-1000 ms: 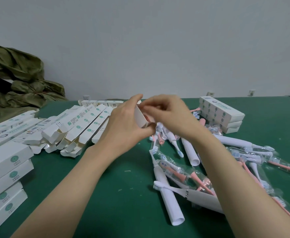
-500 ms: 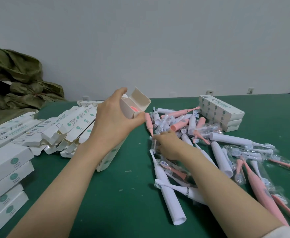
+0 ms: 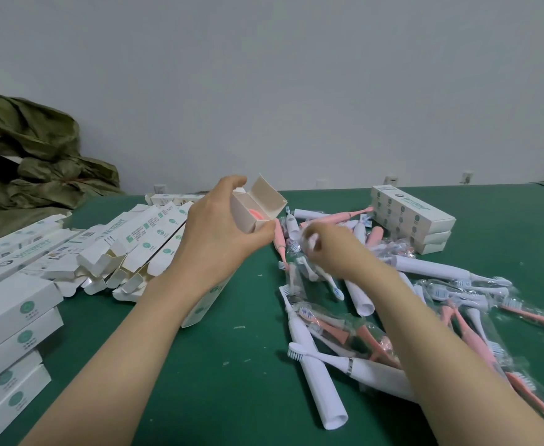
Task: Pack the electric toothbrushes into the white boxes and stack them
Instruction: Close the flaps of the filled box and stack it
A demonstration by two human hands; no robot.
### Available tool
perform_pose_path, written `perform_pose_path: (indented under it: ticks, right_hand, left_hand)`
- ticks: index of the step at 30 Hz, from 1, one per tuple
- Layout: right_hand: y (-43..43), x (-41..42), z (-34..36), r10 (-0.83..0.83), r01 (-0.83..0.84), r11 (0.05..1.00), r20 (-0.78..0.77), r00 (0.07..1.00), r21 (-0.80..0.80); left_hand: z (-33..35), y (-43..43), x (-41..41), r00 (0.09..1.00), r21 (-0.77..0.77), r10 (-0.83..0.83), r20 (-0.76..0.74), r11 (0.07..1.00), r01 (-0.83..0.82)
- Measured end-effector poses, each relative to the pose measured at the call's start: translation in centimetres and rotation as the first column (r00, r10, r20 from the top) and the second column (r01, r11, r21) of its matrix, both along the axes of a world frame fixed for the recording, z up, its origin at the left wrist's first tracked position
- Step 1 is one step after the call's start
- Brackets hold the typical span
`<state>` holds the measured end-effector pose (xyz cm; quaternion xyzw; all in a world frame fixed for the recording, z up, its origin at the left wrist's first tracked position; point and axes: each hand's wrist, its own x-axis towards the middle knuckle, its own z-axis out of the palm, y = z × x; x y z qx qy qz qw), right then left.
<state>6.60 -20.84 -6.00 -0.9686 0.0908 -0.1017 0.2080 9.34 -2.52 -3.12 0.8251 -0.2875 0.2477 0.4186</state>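
Left hand [image 3: 219,243] is wrapped round the open white box [image 3: 246,217], flap up, pink toothbrush [image 3: 257,216] showing inside. Right hand [image 3: 331,249] is blurry, fingers curled on what looks like a bagged brush head [image 3: 309,241]; I'd keep the box mouth tilted toward it. Three closed boxes [image 3: 425,220] stacked back right, four-ish in the near-left stack [image 3: 13,317]

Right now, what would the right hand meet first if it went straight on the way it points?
Likely the open box held by the left hand; the right hand is blurred, so a pink toothbrush lying between might come first.
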Motion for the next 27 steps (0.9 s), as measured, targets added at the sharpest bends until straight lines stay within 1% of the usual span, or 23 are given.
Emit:
perform_pose_path:
  ticks: [1, 2, 3, 4, 5, 6, 7, 8, 9, 10, 11, 12, 13, 16, 19, 22, 23, 24, 25, 26, 27]
  right_hand:
    - [0.0, -0.3, 1.1, 0.001, -0.020, 0.991, 0.146, 0.989, 0.132]
    - [0.2, -0.8, 2.3, -0.015, -0.081, 0.949, 0.302, 0.953, 0.304]
    - [0.5, -1.4, 3.6, -0.050, -0.193, 0.847, 0.436, 0.899, 0.495]
    - [1.0, -2.0, 4.7, -0.081, -0.348, 0.676, 0.535, 0.841, 0.649]
    - [1.4, -2.6, 5.6, -0.087, -0.510, 0.457, 0.607, 0.790, 0.729]
    - [1.8, -3.0, 6.2, -0.075, -0.618, 0.270, 0.656, 0.751, 0.739]
    - [2.4, -3.3, 6.4, -0.054, -0.656, 0.164, 0.671, 0.740, 0.737]
    - [3.0, -3.6, 6.5, -0.015, -0.649, 0.156, 0.659, 0.752, 0.745]
    - [3.6, -3.6, 6.4, 0.001, -0.608, 0.243, 0.626, 0.780, 0.756]
    - [4.1, -3.7, 6.2, -0.025, -0.538, 0.413, 0.599, 0.800, 0.735]
    - [4.4, -3.6, 6.0, -0.084, -0.446, 0.579, 0.594, 0.800, 0.683]
    - [4.5, -3.5, 5.8, -0.149, -0.360, 0.679, 0.600, 0.786, 0.640]
    - [4.5, -3.4, 5.6, -0.187, -0.312, 0.714, 0.600, 0.777, 0.627]
    - [4.2, -3.1, 5.6, -0.181, -0.308, 0.678, 0.558, 0.810, 0.668]
    - [4.2, -3.3, 5.5, -0.096, -0.362, 0.644, 0.541, 0.836, 0.674]
    - [3.6, -3.6, 5.8, 0.028, -0.398, 0.561, 0.464, 0.885, 0.726]
    - [3.5, -3.6, 5.8, 0.046, -0.383, 0.567, 0.437, 0.898, 0.729]
    - [3.5, -3.6, 5.8, 0.054, -0.359, 0.609, 0.415, 0.908, 0.707]
    - [3.6, -3.5, 5.7, 0.062, -0.327, 0.696, 0.401, 0.914, 0.639]
    - [3.7, -3.5, 5.6, 0.086, -0.296, 0.797, 0.386, 0.919, 0.527]
    - [3.9, -3.7, 5.6, 0.130, -0.280, 0.869, 0.357, 0.925, 0.408]
  left_hand:
    - [0.0, -0.1, -0.1, 1.000, -0.001, -0.015, -0.004, 1.000, 0.015]
    - [-0.1, -0.1, -0.2, 1.000, 0.006, -0.028, -0.009, 1.000, 0.028]
    - [-0.2, -0.2, -0.2, 0.999, 0.020, -0.037, -0.011, 0.999, 0.038]
    - [-0.3, -0.4, -0.3, 0.999, 0.041, -0.041, -0.009, 0.998, 0.042]
    - [-0.4, -0.6, -0.3, 0.999, 0.065, -0.043, -0.001, 0.997, 0.043]
    - [-0.5, -0.8, -0.4, 0.999, 0.087, -0.045, 0.008, 0.995, 0.044]
    - [-0.6, -1.0, -0.6, 0.999, 0.100, -0.052, 0.014, 0.994, 0.051]
    - [-0.6, -1.2, -0.7, 0.998, 0.101, -0.065, 0.015, 0.993, 0.063]
    - [-0.6, -1.3, -0.8, 0.997, 0.093, -0.078, 0.014, 0.993, 0.077]
    - [-0.7, -1.3, -0.8, 0.997, 0.083, -0.082, 0.015, 0.993, 0.080]
    - [-0.7, -1.2, -0.8, 0.997, 0.074, -0.071, 0.019, 0.995, 0.070]
    - [-0.7, -1.2, -0.8, 0.998, 0.067, -0.053, 0.025, 0.996, 0.051]
    - [-0.7, -1.1, -0.7, 0.999, 0.062, -0.037, 0.032, 0.997, 0.035]
    - [-0.5, -1.2, -0.9, 0.999, 0.064, -0.025, 0.048, 0.998, 0.022]
    - [-0.4, -1.1, -1.0, 0.999, 0.041, -0.019, 0.046, 0.999, 0.017]
    - [-0.1, -0.8, -1.0, 0.999, 0.023, -0.015, 0.030, 1.000, 0.014]
    - [-0.1, -0.9, -1.1, 0.999, 0.043, -0.020, 0.035, 0.999, 0.018]
    - [-0.2, -1.1, -1.3, 0.999, 0.065, -0.027, 0.039, 0.998, 0.025]
    - [-0.2, -1.3, -1.4, 0.999, 0.080, -0.037, 0.034, 0.996, 0.034]
    - [-0.3, -1.5, -1.5, 0.999, 0.088, -0.046, 0.025, 0.995, 0.043]
    - [-0.3, -1.6, -1.6, 0.998, 0.094, -0.052, 0.017, 0.994, 0.050]
